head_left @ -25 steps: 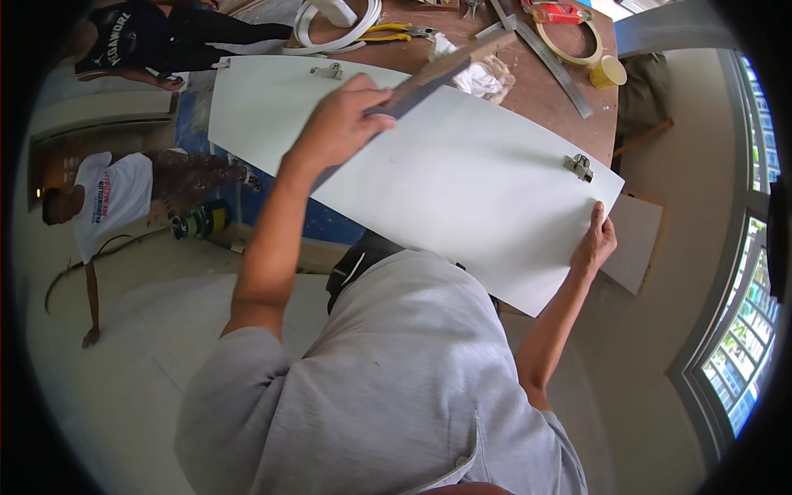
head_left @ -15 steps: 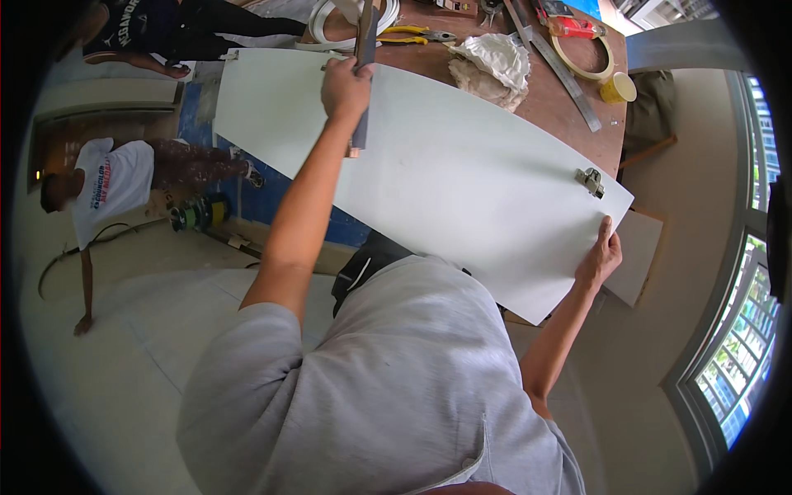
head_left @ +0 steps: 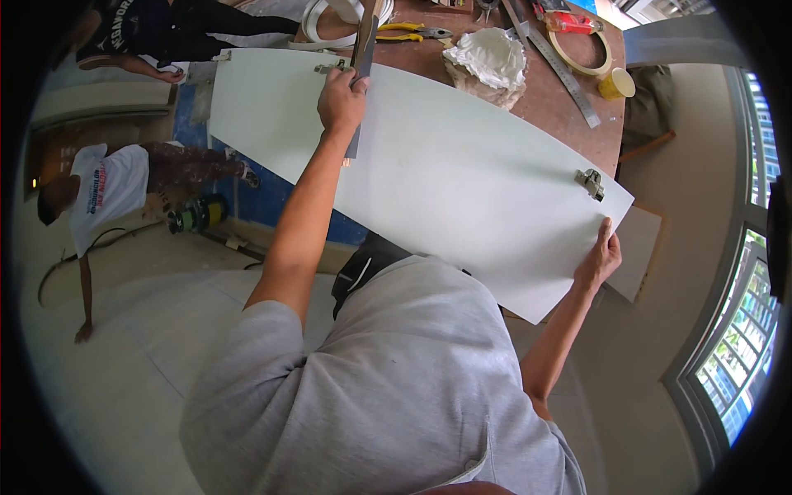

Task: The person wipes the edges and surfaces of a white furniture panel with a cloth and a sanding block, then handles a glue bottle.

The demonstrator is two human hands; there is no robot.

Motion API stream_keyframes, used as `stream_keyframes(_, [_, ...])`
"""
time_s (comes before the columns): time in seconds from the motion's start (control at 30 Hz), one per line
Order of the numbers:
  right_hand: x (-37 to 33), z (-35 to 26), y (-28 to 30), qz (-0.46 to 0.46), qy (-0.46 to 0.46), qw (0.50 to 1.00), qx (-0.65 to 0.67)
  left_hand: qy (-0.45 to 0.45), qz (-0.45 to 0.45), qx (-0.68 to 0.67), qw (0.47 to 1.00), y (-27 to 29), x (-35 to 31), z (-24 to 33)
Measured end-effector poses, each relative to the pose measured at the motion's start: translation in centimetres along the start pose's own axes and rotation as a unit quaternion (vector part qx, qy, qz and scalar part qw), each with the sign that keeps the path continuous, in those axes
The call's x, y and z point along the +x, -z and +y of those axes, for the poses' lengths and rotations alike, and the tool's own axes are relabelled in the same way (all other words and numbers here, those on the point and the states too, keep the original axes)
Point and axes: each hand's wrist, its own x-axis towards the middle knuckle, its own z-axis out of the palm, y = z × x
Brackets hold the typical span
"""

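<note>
A long white panel (head_left: 462, 181), like a cabinet door, lies across the front of the worktable and over its near edge. Metal concealed hinges are fixed to it: one hinge (head_left: 591, 184) near the right end, another hinge (head_left: 330, 67) by my left hand. My left hand (head_left: 341, 101) is closed round a long dark bar (head_left: 363, 54) with a pale wooden end, which lies crosswise over the panel's left part. Gripping the panel's right end, my right hand (head_left: 600, 257) has its thumb on top; its fingers underneath are mostly hidden.
On the brown table (head_left: 569, 136) are yellow-handled pliers (head_left: 404, 33), a crumpled white bag (head_left: 487, 59), a steel ruler (head_left: 565, 78), a tape roll (head_left: 606, 58), a yellow cup (head_left: 616, 84) and a white coil (head_left: 313, 21). Two people (head_left: 115, 186) (head_left: 140, 33) are at the left.
My left hand and the dark bar have shifted slightly left and toward me, uncovering more of the left hinge. My right hand keeps its grip on the panel.
</note>
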Motion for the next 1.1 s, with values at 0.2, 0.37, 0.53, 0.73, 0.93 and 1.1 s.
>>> stream_keyframes(0.2, [0.1, -0.1, 0.2, -0.010, -0.008, 1.000, -0.017, -0.084, -0.002, 0.033, 0.996, -0.8, -1.1, -0.1])
stream_keyframes(0.37, [0.1, -0.1, -0.5, 0.004, -0.003, 1.000, 0.006, -0.032, -0.035, 0.025, 0.999, -0.8, -2.1, 1.1])
stream_keyframes(0.53, [0.5, 0.4, 0.1, -0.007, -0.013, 1.000, -0.014, -0.013, -0.037, 0.029, 0.999, 0.1, 0.1, 0.1])
stream_keyframes(0.73, [0.2, 0.0, -0.3, 0.004, -0.009, 1.000, 0.003, -0.072, -0.045, 0.019, 0.996, -0.2, -2.2, 1.2])
stream_keyframes(0.93, [0.6, 0.5, -0.1, -0.007, -0.013, 1.000, 0.003, -0.062, -0.074, 0.010, 0.995, -1.1, -3.1, 2.7])
stream_keyframes(1.1, [0.3, 0.1, -0.4, 0.006, -0.014, 1.000, 0.006, -0.026, -0.055, 0.036, 0.998, -0.3, 0.3, -0.6])
